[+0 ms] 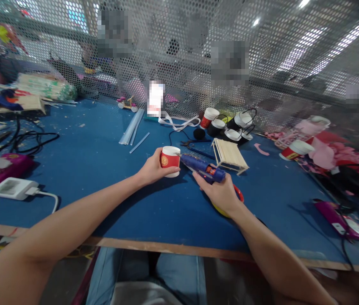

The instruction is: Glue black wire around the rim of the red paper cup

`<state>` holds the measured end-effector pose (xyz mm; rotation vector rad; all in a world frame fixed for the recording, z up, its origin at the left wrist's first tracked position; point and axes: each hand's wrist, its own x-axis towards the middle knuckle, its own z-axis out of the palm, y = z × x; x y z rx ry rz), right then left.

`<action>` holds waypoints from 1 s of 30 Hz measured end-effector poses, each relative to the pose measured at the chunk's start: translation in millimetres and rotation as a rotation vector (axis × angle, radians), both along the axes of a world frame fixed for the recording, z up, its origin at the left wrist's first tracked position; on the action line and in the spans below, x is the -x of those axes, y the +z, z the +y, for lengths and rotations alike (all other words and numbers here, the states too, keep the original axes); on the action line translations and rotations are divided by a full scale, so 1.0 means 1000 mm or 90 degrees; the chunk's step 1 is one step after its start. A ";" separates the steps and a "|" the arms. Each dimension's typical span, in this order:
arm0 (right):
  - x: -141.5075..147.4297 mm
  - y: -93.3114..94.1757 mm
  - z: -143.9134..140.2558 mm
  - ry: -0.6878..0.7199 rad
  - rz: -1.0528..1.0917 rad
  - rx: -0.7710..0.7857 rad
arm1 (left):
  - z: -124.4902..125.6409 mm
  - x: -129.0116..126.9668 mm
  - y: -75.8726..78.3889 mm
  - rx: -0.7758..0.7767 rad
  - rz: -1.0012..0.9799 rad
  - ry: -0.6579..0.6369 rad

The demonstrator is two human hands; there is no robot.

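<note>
My left hand (152,168) is wrapped round a small red and white paper cup (169,160), held upright over the blue table. In my right hand (222,191) is a dark blue hot glue gun (195,163), with a small red light on its side. The gun's nozzle points left and meets the cup's right side near the rim; whether it touches cannot be made out. Under my right hand, partly hidden, show the red and yellow loops of a tool or tape (240,193). Just beyond stands a little wooden stick bench (230,153).
Glue sticks (132,128), white ribbon (179,123) and pliers (195,148) lie farther back. Several black cups with wire handles (217,126) stand beyond the bench. Purple power strips lie left (4,171) and right (341,220). A perforated metal screen (179,25) bounds the table's back.
</note>
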<state>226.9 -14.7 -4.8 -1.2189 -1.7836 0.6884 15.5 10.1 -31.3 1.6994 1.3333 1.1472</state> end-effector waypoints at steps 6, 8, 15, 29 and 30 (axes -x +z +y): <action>0.002 0.000 -0.001 0.015 0.002 -0.046 | -0.001 0.000 0.001 0.003 0.009 0.003; 0.004 0.000 -0.002 0.020 0.001 -0.060 | -0.002 0.000 0.002 0.001 0.011 0.005; 0.004 0.001 -0.001 0.026 0.004 -0.056 | -0.002 0.000 0.003 -0.001 0.014 0.006; 0.000 0.004 0.000 -0.009 -0.026 -0.024 | 0.002 0.002 -0.004 -0.025 -0.032 -0.016; 0.000 0.005 0.000 -0.010 -0.024 -0.021 | 0.002 0.003 -0.004 -0.025 -0.036 -0.017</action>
